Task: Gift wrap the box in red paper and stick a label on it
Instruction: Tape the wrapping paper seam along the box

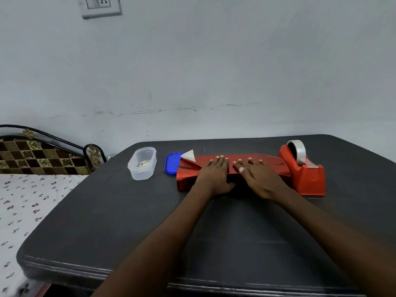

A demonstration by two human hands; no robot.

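Note:
A long box wrapped in red paper lies across the far part of the dark table. My left hand lies flat on its top with straight fingers, the thumb down the near side. My right hand presses flat on the top just to the right. At the box's left end the paper is folded in, and a white triangular corner of its underside sticks up. A clear plastic tub to the left holds a small label.
A red tape dispenser with a clear tape roll stands against the box's right end. A blue lid lies between the tub and the box. A bed with a flowered sheet borders the table's left side. The wall is close behind.

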